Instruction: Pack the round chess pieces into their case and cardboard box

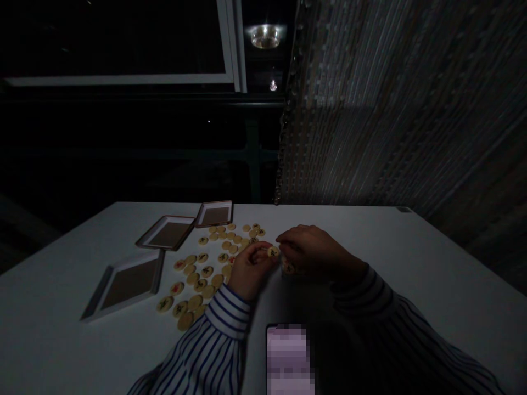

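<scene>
- Game piece [272,252], round and pale with a dark character on its face: it is straight beyond the phone [290,359], held up in your left hand [248,272].
- Your left fingers are closed around that piece at its edge, with the character showing.
- Your right hand [315,249] is beyond the phone and slightly to its right, its fingertips bent down just beside the piece; whether they grip anything, I cannot tell.
- Another piece [289,268] shows beneath your right hand, directly beyond the phone; contact with your fingers is unclear.
- Scattered pieces [195,302] spread from left of the phone to well beyond it; some show dark or red characters, others plain faces.
- Three shallow trays lie left of the phone and farther off: the near tray [132,281], the middle tray [171,233] and the far tray [214,215].
- All of this is on or above the white table [428,296] around the phone.
- A strand curtain [370,109] hangs beyond the phone, toward its right.
</scene>
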Available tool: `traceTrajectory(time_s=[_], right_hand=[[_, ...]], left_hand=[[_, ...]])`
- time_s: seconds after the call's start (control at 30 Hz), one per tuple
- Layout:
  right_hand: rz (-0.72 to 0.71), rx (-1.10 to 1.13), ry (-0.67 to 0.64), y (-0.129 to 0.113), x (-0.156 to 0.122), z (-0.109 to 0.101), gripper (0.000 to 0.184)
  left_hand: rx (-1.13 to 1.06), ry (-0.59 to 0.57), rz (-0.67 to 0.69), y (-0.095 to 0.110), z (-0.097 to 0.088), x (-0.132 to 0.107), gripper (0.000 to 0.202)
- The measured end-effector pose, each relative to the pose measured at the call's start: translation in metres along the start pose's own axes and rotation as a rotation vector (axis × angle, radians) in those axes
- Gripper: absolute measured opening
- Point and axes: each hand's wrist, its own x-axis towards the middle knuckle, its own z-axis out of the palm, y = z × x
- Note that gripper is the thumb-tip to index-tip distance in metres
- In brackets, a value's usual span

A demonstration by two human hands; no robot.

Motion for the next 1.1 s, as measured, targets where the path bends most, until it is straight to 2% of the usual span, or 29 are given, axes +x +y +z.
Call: traceTrajectory(time_s=[0.43, 0.63, 0.83, 1.1], right_hand=[[0.026, 0.083, -0.059, 0.01, 0.005, 0.019, 0.026], [0.071, 0.197, -0.044, 0.011, 0.004, 0.02, 0.023], [0.086, 0.199, -0.025, 0.011, 0.004, 0.019, 0.022], [0.024, 0.173, -0.035, 0.014, 0.003, 0.021, 0.025]], left_hand=[[-0.065, 0.032, -0.039, -0.006, 0.004, 0.0, 0.027], [-0.055, 0.061, -0.052, -0.005, 0.003, -0.001, 0.025], [-0.079, 0.113, -0.091, -0.008, 0.002, 0.0, 0.03], [-0.122, 0.139, -0.103, -0.013, 0.002, 0.002, 0.03]])
